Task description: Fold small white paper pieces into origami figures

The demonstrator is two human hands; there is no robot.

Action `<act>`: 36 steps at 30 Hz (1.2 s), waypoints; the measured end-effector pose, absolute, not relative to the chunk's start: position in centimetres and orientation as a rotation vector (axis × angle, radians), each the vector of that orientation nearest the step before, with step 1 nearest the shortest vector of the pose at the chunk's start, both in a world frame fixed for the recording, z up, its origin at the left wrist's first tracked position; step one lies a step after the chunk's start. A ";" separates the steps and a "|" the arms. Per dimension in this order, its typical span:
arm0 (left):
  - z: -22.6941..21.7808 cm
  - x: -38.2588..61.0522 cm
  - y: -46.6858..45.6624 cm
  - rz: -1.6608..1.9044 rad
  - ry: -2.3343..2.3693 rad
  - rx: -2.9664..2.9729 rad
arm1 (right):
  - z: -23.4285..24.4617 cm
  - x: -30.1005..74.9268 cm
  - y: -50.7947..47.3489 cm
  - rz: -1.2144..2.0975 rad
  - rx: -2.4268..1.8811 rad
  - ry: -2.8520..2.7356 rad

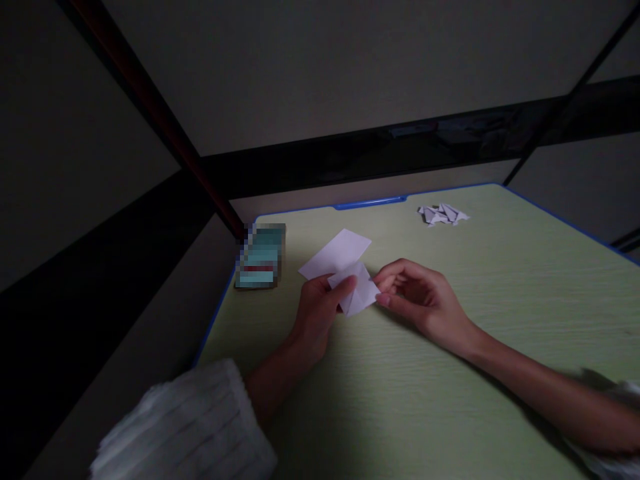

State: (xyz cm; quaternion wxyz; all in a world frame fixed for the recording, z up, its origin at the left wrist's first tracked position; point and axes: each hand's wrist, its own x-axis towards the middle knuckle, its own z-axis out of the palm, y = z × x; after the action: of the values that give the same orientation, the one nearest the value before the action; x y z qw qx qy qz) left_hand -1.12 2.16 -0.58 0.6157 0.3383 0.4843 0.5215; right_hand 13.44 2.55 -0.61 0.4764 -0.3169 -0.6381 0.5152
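Note:
A small white folded paper [367, 291] with visible creases is held above the table. My left hand [320, 310] grips it from the left, thumb pressed flat on its top face. At its right corner, my right hand [425, 297] pinches the edge between thumb and index finger, the other fingers curled. Just behind lies another flat white paper piece [340, 252]; whether it joins the folded one cannot be made out. My left fingers under the paper are mostly hidden.
The pale green table [450, 407] has a blue rim and a blue pen ledge [370, 203] at its far edge. A blurred teal box [263, 257] stands at the left. Several folded white paper shapes [443, 214] lie at the back right. Cabinet panels rise behind.

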 end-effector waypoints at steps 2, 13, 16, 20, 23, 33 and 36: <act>-0.4 -1.1 2.1 1.216 1.140 0.826 | -0.6 13.4 2.8 1.291 -0.808 -1.490; -0.1 -1.1 1.8 1.163 1.197 0.957 | -0.4 13.4 2.9 1.305 -0.825 -1.499; -0.2 -1.1 2.0 1.182 1.177 0.909 | -0.5 13.4 2.8 1.312 -0.831 -1.551; -0.2 -1.1 2.0 1.176 1.162 0.878 | -0.6 13.6 2.7 1.316 -0.821 -1.598; -0.1 -1.1 1.9 1.155 1.177 0.957 | -0.6 13.7 2.7 1.247 -0.813 -1.617; -0.3 -1.6 2.2 1.035 1.267 1.254 | -0.4 14.8 4.1 1.081 -0.713 -1.865; -0.2 -1.7 2.2 0.978 1.271 1.341 | -0.6 14.8 4.3 1.157 -0.722 -1.827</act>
State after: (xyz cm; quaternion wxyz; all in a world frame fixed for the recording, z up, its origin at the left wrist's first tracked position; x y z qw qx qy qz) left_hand -1.71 2.23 -0.19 0.5017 0.5547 0.5260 0.4048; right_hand 14.79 4.31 -0.57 0.4179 -0.2877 -0.7281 0.4610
